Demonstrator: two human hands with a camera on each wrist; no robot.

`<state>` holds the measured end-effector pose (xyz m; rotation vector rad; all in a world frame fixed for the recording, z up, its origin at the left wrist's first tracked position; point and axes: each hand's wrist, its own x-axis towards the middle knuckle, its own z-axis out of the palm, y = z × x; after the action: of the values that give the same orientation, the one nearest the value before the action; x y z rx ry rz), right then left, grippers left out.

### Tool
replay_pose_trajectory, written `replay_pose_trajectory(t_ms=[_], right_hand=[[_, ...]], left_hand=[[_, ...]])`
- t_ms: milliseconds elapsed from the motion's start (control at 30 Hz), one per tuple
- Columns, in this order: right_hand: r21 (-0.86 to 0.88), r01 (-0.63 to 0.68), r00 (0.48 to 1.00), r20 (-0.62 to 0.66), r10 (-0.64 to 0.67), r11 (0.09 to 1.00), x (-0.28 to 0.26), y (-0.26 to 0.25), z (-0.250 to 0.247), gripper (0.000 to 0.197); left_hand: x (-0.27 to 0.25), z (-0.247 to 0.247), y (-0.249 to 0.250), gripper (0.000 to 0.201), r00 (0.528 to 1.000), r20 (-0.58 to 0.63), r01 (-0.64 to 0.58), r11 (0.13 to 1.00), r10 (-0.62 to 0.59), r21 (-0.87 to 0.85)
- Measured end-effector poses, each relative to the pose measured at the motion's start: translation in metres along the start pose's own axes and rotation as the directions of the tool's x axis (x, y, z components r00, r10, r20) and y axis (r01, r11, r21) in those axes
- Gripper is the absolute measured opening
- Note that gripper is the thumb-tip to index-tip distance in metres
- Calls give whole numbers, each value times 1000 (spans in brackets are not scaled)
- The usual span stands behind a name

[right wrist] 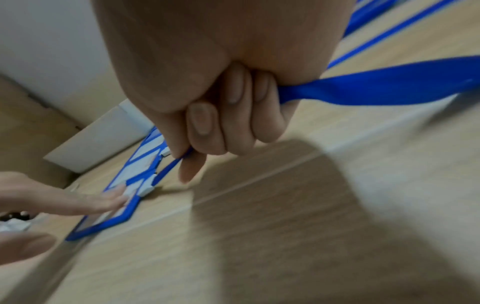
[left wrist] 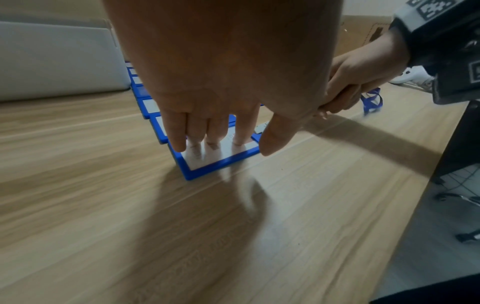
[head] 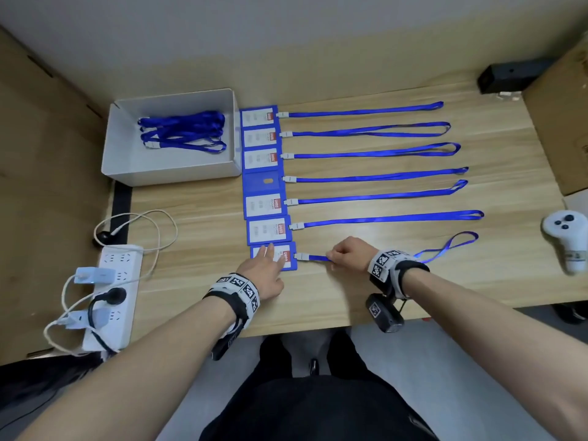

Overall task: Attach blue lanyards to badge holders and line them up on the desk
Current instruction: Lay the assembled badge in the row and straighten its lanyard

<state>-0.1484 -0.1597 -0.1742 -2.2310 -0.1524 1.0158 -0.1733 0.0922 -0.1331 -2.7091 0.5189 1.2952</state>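
Several blue badge holders with lanyards lie in a column on the desk (head: 350, 300), straps stretched right. The nearest badge holder (head: 291, 261) (left wrist: 221, 162) (right wrist: 103, 224) sits at the row's front end. My left hand (head: 265, 268) (left wrist: 223, 115) presses it flat with straight fingers (left wrist: 179, 139). My right hand (head: 348, 254) (right wrist: 207, 115) pinches its blue lanyard (head: 445, 248) (right wrist: 376, 84) just right of the white clip (head: 301, 256) (right wrist: 145, 190). The strap runs through the curled fingers, and its loop lies twisted at the right.
A white box (head: 127, 173) (left wrist: 57, 61) with spare lanyards (head: 184, 132) stands at the back left. A power strip (head: 111, 300) with cables lies at the left edge. A white controller (head: 566, 237) sits far right, cardboard (head: 560, 122) behind it.
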Motion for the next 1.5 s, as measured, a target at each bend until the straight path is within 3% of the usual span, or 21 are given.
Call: replay_pose_trajectory(t_ms=[300, 400, 567, 700, 833, 967, 1067, 1133, 1300, 1400, 1500], right_hand=[[-92, -114, 987, -124, 102, 989, -30, 57, -59, 30], [-55, -157, 975, -166, 146, 986, -34, 72, -61, 27], [-11, -184, 958, -227, 177, 983, -32, 75, -54, 26], [-14, -208, 952, -232, 199, 978, -30, 73, -52, 24], [-41, -228, 951, -226, 213, 973, -29, 72, -52, 23], [-84, -250, 946, -235, 225, 965, -28, 72, -48, 24], [-108, -258, 939, -262, 223, 960, -25, 75, -45, 24], [-130, -261, 937, -274, 218, 957, -22, 80, -43, 24], [-152, -208, 951, -263, 163, 966, -20, 90, -44, 29], [-104, -160, 968, -212, 135, 982, -32, 104, -59, 26], [-102, -198, 960, -219, 172, 975, -56, 133, -81, 29]], left_hand=[[1, -11, 10, 59, 999, 25, 42, 990, -46, 134], [1, -13, 11, 55, 998, 14, 54, 988, -57, 143], [-4, -7, 5, 66, 999, -16, 45, 988, -43, 151], [-9, -6, 6, 61, 997, -67, 40, 988, -30, 150], [-10, -16, 27, 42, 973, -225, 87, 982, -49, 165], [5, -24, 70, 32, 928, -335, -153, 987, 164, 59], [24, -23, 110, 57, 921, -257, -297, 955, 294, 29], [38, -21, 134, 71, 935, -207, -286, 957, 289, 43], [58, -1, 162, 79, 968, -171, -179, 983, 183, 41], [60, 7, 161, 81, 967, -181, -178, 984, 179, 22], [60, 6, 160, 82, 967, -166, -195, 981, 193, 4]])
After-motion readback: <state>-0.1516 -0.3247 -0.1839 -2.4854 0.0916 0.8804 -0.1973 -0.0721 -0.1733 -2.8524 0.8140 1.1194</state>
